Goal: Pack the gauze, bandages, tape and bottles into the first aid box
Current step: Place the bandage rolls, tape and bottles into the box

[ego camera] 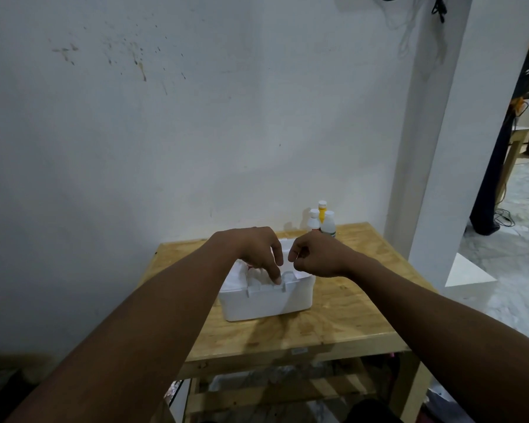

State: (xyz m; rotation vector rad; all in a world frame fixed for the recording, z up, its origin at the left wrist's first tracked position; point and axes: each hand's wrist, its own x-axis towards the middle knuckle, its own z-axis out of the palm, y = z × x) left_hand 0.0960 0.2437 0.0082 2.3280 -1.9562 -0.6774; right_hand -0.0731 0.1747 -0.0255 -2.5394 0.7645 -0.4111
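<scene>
Where the left hand (257, 251) sits: over the left half of the box (266, 303), palm down. Its fingers (276, 268) are nearly straight and point down, and one fingertip touches the near rim just beside the handle (287, 277). I count it as open and gripping nothing.
Right hand (315, 254): just beside the left hand, above the box's far right corner, apart from the rim. Its fingers are curled with the thumb against the forefinger. I cannot tell whether it pinches anything.
Box: white, lid off, near the middle of the table (348, 315). I see white things (242, 276) inside with a speck of red, but I cannot tell what they are.
Bottles (321, 222): three, upright and touching in a cluster at the table's far edge, behind the right hand and outside the box. Two have white caps, and the yellow one stands behind them.
In the way: the hands hide most of the box's opening from me, and the forearms (153, 331) cover the near corners of the table.
Around: a stained wall (165, 117) behind the table, a white pillar (440, 148) to the right, a white board (464, 273) on the floor at its foot, a cluttered shelf (272, 383) under the tabletop, and dark cables (439, 7) hanging top right.
</scene>
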